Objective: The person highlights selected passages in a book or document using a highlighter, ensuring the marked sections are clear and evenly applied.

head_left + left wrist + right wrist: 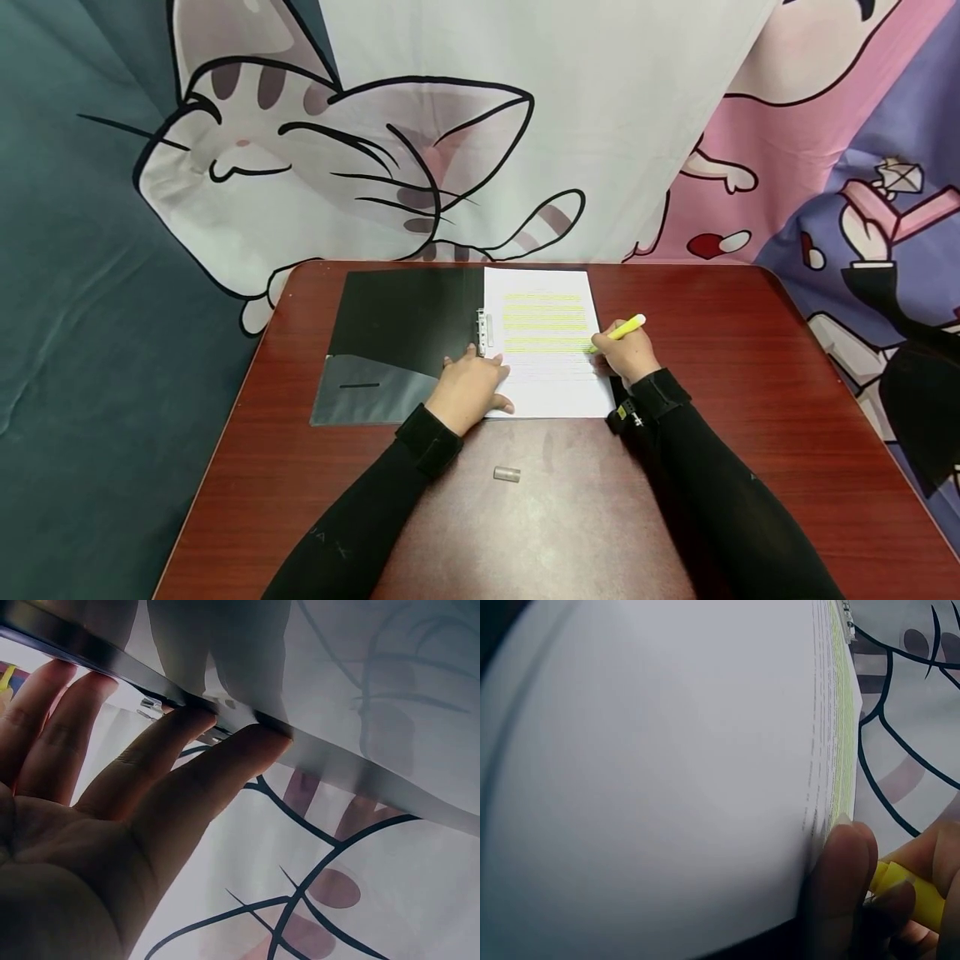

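My right hand (630,354) pinches a yellow highlighter (627,327), its tip at the right end of a text line. Printed paper (551,392) lies in an opened dark clip folder (408,321), with yellow marking over the upper lines and plain print below. In the right wrist view, thumb and fingers close round the yellow highlighter (911,894) beside the sheet (667,750). Spread flat across the folder's middle, my left hand (467,390) touches the paper's left edge. Its fingers look nearly straight in the left wrist view, fingertips against the folder (322,754).
On the brown table (300,500), a small grey cylinder (507,474) lies in front of the folder. The folder's metal clip (482,332) stands at the paper's left edge. Behind the table hangs a cloth (600,125) with cartoon cats. Something dark (926,408) stands at the right.
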`<move>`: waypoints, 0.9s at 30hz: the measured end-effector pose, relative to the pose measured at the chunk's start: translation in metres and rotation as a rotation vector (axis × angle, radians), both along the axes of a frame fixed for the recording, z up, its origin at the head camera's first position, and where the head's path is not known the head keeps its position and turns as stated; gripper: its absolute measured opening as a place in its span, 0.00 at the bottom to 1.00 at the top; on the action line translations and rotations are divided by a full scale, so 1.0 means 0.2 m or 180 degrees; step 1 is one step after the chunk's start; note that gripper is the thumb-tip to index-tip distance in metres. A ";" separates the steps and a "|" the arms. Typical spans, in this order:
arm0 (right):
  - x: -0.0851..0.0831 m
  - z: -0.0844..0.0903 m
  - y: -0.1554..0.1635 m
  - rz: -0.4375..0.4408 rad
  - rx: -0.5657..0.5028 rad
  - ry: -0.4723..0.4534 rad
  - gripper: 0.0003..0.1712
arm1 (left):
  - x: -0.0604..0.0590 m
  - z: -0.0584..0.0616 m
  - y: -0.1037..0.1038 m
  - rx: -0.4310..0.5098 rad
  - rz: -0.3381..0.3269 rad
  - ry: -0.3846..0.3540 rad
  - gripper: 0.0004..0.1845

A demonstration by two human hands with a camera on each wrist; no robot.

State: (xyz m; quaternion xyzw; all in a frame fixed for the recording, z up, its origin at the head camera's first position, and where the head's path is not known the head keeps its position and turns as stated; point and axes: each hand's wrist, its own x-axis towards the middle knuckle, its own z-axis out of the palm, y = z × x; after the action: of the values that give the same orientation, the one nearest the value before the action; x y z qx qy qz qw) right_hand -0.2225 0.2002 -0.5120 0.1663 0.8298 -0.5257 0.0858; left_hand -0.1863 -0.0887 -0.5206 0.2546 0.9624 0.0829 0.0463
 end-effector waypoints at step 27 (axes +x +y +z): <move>-0.04 0.00 -0.40 0.0347 -0.0696 0.0486 0.03 | 0.02 -0.01 0.02 -0.0282 -0.0066 0.0632 0.34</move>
State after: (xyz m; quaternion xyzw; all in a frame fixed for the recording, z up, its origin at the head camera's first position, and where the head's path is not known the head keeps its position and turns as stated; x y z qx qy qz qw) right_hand -0.2296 0.1207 -0.5129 0.0701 0.7795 -0.6187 0.0684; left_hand -0.1818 -0.0848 -0.5217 0.2692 0.9623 0.0142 -0.0373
